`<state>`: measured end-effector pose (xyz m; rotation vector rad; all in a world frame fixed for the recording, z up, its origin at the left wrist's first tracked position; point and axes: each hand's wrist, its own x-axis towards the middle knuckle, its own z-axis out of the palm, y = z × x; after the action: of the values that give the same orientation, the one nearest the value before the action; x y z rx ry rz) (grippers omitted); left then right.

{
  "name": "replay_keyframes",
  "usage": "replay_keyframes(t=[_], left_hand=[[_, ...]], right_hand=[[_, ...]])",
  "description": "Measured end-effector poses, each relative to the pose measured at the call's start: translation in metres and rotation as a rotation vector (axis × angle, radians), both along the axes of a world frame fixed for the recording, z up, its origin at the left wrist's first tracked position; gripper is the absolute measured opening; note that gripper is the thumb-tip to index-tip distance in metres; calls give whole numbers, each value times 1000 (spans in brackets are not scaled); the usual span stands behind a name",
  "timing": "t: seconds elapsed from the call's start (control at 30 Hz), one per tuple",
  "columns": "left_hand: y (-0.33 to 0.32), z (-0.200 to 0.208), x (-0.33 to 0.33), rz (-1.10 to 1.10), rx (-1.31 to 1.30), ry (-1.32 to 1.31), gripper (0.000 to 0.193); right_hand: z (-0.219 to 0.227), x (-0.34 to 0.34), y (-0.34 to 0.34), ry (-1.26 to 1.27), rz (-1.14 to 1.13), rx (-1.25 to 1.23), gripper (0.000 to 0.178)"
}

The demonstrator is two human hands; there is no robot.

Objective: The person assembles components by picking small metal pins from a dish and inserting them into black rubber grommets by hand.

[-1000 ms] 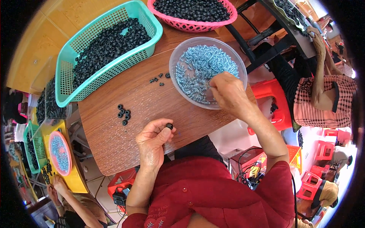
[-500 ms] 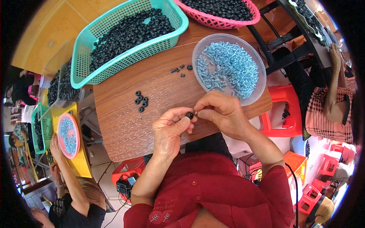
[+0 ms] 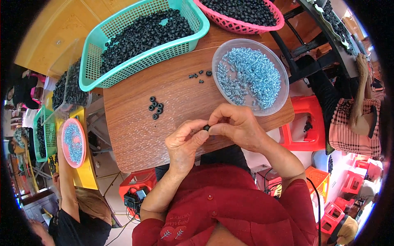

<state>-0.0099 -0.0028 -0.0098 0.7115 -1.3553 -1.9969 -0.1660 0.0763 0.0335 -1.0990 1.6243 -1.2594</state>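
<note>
In front of my chest, over the near edge of the brown wooden table, both hands meet at one small piece. My left hand pinches a small round black piece between thumb and fingers. From the other side my right hand presses thumb and forefinger together against it. Whether the right fingertips hold a separate tiny part is hidden. Several black ring-shaped pieces lie in a cluster left of my hands. Farther off, a few smaller dark bits lie beside the clear round tub of shiny bluish small parts.
A teal basket and a pink basket, both full of black pieces, stand at the far side. Red plastic stools are at the right. Another person's arm reaches over a yellow table at the left.
My hands have closed tighter around the black piece, covering more of it; the right fingertips now press against it. The view has shifted slightly.
</note>
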Motion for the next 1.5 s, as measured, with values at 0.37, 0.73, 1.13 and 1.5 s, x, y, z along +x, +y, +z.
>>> replay_keyframes(t=[0.37,0.73,1.13,1.5], left_hand=[[-5,-7,6,-57,243,137,23],[-14,-5,12,-16,364,219,19],[-17,-6,13,14,359,192,21],[-18,-3,11,14,401,134,19]], right_hand=[[-1,4,-8,-412,7,188,17],[-35,3,-82,1482,-148,-311,14],[-55,-1,-91,1647,-5,-52,16],[-45,4,-42,650,-87,-271,11]])
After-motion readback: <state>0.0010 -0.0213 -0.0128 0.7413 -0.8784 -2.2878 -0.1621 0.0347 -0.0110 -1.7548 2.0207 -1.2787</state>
